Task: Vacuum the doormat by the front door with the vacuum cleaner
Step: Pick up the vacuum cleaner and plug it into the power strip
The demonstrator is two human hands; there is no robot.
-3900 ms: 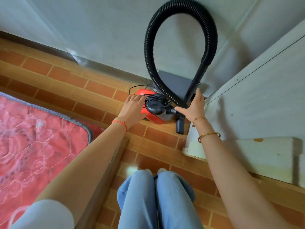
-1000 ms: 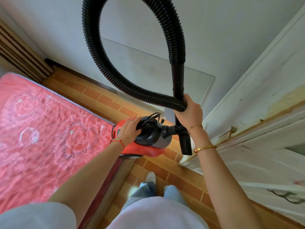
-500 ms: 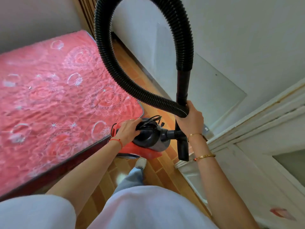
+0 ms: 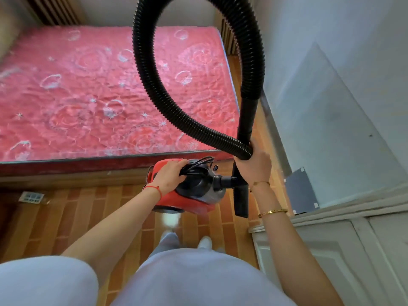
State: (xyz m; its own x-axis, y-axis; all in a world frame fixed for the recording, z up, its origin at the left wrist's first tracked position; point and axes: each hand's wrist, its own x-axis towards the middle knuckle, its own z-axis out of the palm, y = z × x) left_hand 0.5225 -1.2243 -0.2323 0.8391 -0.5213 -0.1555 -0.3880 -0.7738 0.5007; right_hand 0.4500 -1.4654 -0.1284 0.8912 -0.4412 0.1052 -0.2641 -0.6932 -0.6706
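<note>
I hold a small red and grey vacuum cleaner in the air at waist height. My left hand grips its top, next to the bundled black cord. A ribbed black hose loops high overhead and comes back down to the rigid tube. My right hand is closed around the hose and the tube together, just above the black nozzle, which points down. No doormat and no front door are in view.
A red patterned mattress on a low wooden frame fills the area ahead. The floor has brown brick-like tiles. A white panelled door is at my right, a grey board leans on the wall, and a small white item lies at the left.
I lifted the vacuum cleaner off the floor by the wall, stood up and turned left. The mattress now lies straight ahead; both hands keep the same hold.
</note>
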